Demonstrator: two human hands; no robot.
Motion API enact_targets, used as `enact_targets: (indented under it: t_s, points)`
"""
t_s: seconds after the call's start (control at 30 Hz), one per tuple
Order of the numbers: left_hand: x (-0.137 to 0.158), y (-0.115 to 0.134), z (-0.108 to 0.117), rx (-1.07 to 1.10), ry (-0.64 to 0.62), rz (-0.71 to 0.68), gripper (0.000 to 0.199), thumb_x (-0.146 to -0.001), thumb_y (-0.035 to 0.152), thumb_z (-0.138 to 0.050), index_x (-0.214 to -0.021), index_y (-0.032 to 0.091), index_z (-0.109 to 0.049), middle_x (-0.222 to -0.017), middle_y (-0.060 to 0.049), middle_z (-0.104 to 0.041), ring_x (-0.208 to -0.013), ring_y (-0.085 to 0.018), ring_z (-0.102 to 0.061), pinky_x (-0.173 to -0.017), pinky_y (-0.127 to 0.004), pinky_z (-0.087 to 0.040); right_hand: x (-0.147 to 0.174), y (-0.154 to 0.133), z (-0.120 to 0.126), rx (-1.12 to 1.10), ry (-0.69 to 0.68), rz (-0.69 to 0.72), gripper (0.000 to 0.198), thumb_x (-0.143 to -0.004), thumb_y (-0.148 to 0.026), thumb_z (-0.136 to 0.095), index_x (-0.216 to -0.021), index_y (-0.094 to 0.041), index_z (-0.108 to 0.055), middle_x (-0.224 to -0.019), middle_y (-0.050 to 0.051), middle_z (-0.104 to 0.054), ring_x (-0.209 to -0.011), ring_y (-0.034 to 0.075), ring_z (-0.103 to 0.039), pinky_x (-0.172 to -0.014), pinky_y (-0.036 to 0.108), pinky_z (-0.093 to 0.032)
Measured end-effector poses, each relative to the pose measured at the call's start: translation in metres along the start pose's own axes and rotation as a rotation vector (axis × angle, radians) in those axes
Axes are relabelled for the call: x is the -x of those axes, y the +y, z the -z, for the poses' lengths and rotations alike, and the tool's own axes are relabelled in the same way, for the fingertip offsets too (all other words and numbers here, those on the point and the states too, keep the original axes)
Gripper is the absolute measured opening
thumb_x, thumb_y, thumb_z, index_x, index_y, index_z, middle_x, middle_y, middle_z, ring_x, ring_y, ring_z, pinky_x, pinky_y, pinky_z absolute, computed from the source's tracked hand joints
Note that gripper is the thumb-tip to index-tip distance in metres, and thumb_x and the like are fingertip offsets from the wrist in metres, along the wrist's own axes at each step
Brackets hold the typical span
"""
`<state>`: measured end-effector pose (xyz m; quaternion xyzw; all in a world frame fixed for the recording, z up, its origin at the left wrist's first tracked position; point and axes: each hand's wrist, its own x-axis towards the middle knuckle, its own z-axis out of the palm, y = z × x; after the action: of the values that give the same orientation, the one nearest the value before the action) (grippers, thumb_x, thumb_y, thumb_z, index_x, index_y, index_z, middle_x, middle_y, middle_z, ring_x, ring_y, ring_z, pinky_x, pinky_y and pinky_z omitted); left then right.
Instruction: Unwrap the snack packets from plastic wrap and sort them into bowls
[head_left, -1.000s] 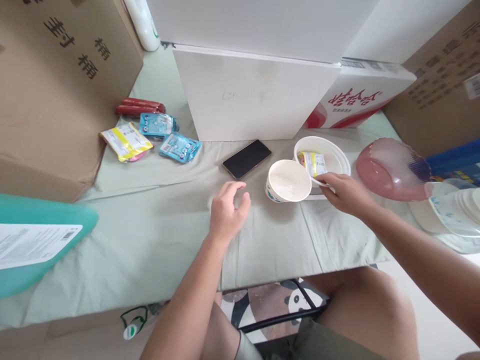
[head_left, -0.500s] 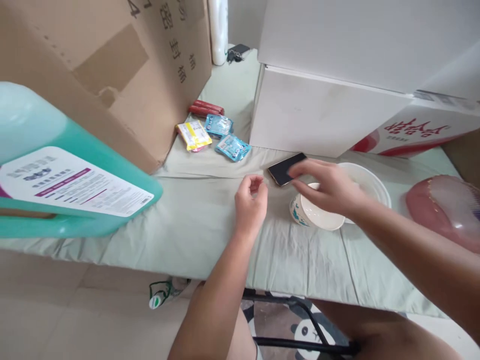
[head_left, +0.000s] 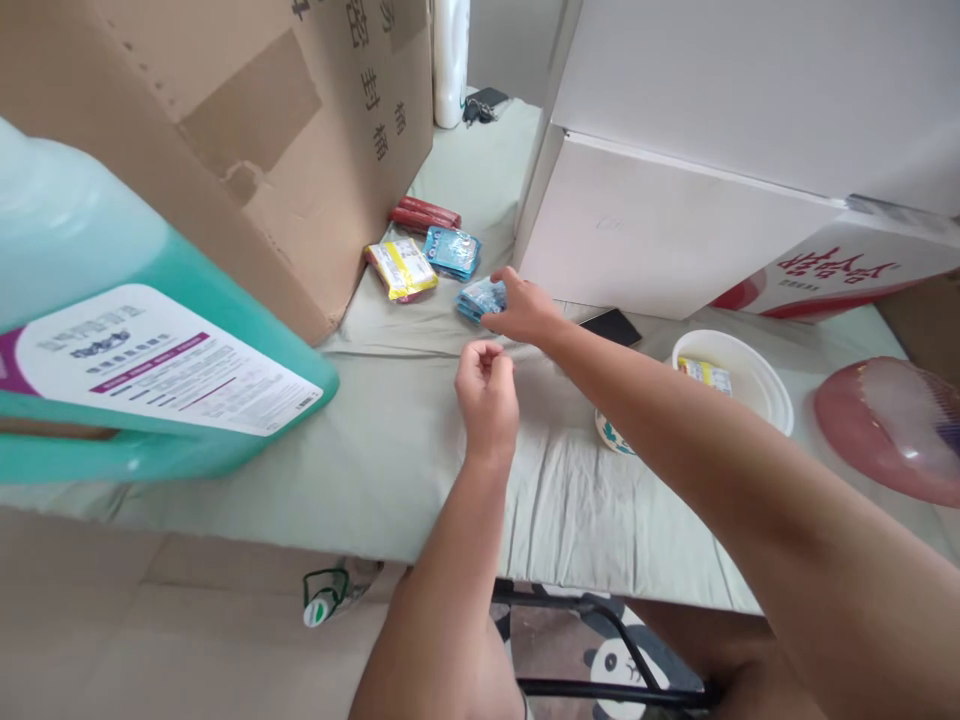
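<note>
My right hand (head_left: 526, 308) reaches across to a small blue packet (head_left: 478, 299), thumb on its near edge and fingers on its far edge, gripping it at the right end. My left hand (head_left: 487, 395) rests closer to me above the cloth, fingers curled in and nothing visible in them. Behind the gripped packet lie another blue packet (head_left: 452, 252), a yellow-and-white packet (head_left: 403, 268) and red wrapped sticks (head_left: 425, 214). My right forearm covers most of a patterned bowl (head_left: 613, 434).
A white round tub (head_left: 780, 400) holding a yellow packet (head_left: 705, 375) stands right, beside a pink translucent container (head_left: 862, 430). A dark phone (head_left: 615, 327) lies by white boxes (head_left: 637, 220). A cardboard box (head_left: 247, 150) and large green jug (head_left: 187, 330) fill the left.
My right hand has moved left and away from me, from above the bowl to the nearer blue packet. My left hand stays curled in about the same place. The view has shifted slightly.
</note>
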<state>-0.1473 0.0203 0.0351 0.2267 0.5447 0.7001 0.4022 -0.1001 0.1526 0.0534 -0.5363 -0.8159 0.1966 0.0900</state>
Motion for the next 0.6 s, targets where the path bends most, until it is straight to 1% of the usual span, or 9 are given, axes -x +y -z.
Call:
enact_targets:
  t_s: [0.1,0.17,0.2,0.27,0.33,0.4,0.5,0.57,0.6]
  points:
    - [-0.004,0.002,0.006,0.054,0.080,-0.016,0.004,-0.077,0.018,-0.054,-0.078,0.021,-0.051,-0.069,0.004,-0.050,-0.067,-0.010,-0.053,-0.069,-0.023,-0.045,0.035,0.004,0.020,-0.251,0.078,-0.090,0.055,-0.073,-0.038,-0.065,-0.124,-0.024,-0.049,-0.100,0.008,-0.066,-0.086,0.025,-0.063,-0.078,0.043,-0.053]
    - [-0.003,0.004,0.008,0.084,0.078,0.019,0.004,-0.079,0.022,-0.056,-0.079,0.021,-0.052,-0.071,0.003,-0.051,-0.068,-0.010,-0.054,-0.068,-0.022,-0.046,0.069,0.009,0.035,-0.458,0.122,-0.136,0.052,-0.076,-0.039,-0.061,-0.124,-0.025,-0.047,-0.096,0.005,-0.066,-0.078,0.021,-0.062,-0.071,0.039,-0.054]
    - [0.001,0.005,0.008,0.111,0.021,0.060,0.008,-0.080,0.026,-0.059,-0.081,0.021,-0.054,-0.074,0.002,-0.054,-0.070,-0.010,-0.056,-0.068,-0.023,-0.047,0.089,0.012,0.041,-0.545,0.157,-0.135,0.051,-0.077,-0.039,-0.059,-0.125,-0.025,-0.046,-0.096,0.004,-0.065,-0.076,0.020,-0.062,-0.069,0.037,-0.054]
    - [0.015,0.006,0.003,0.190,-0.231,0.170,0.023,-0.080,0.042,-0.064,-0.088,0.021,-0.058,-0.087,-0.001,-0.062,-0.078,-0.013,-0.062,-0.070,-0.025,-0.051,0.134,0.023,0.050,-0.616,0.276,-0.089,0.051,-0.079,-0.037,-0.059,-0.126,-0.026,-0.043,-0.101,0.005,-0.064,-0.078,0.020,-0.063,-0.068,0.036,-0.054]
    - [0.038,0.007,-0.006,0.252,-0.571,0.264,0.044,-0.076,0.056,-0.069,-0.101,0.021,-0.061,-0.100,-0.006,-0.068,-0.089,-0.019,-0.068,-0.073,-0.030,-0.055,0.181,0.037,0.051,-0.542,0.427,-0.013,0.054,-0.078,-0.035,-0.064,-0.127,-0.027,-0.042,-0.110,0.007,-0.062,-0.085,0.021,-0.063,-0.070,0.037,-0.055]
    - [0.065,0.007,-0.017,0.251,-0.818,0.285,0.056,-0.071,0.059,-0.077,-0.111,0.022,-0.062,-0.106,-0.008,-0.071,-0.098,-0.024,-0.069,-0.081,-0.034,-0.057,0.225,0.054,0.043,-0.423,0.533,0.052,0.056,-0.077,-0.032,-0.069,-0.127,-0.029,-0.044,-0.117,0.010,-0.058,-0.094,0.025,-0.063,-0.075,0.040,-0.056]
    - [0.096,0.001,-0.031,0.110,-0.978,0.270,0.051,-0.072,0.049,-0.081,-0.111,0.021,-0.065,-0.104,-0.009,-0.072,-0.101,-0.025,-0.069,-0.089,-0.038,-0.056,0.272,0.081,0.021,-0.369,0.630,0.101,0.057,-0.078,-0.028,-0.068,-0.129,-0.031,-0.042,-0.120,0.010,-0.055,-0.104,0.027,-0.060,-0.081,0.043,-0.057]
    - [0.106,-0.005,-0.036,-0.074,-0.966,0.254,0.043,-0.074,0.045,-0.079,-0.105,0.019,-0.065,-0.101,-0.008,-0.071,-0.093,-0.023,-0.070,-0.083,-0.035,-0.057,0.288,0.098,0.009,-0.387,0.727,0.070,0.058,-0.079,-0.026,-0.066,-0.131,-0.031,-0.039,-0.119,0.010,-0.053,-0.107,0.027,-0.059,-0.083,0.043,-0.057]
    - [0.108,-0.008,-0.038,-0.169,-0.897,0.210,0.042,-0.073,0.043,-0.079,-0.104,0.020,-0.063,-0.101,-0.008,-0.069,-0.089,-0.021,-0.069,-0.077,-0.032,-0.057,0.293,0.106,0.005,-0.384,0.785,0.041,0.058,-0.080,-0.025,-0.066,-0.131,-0.031,-0.039,-0.119,0.009,-0.051,-0.109,0.027,-0.058,-0.084,0.043,-0.057]
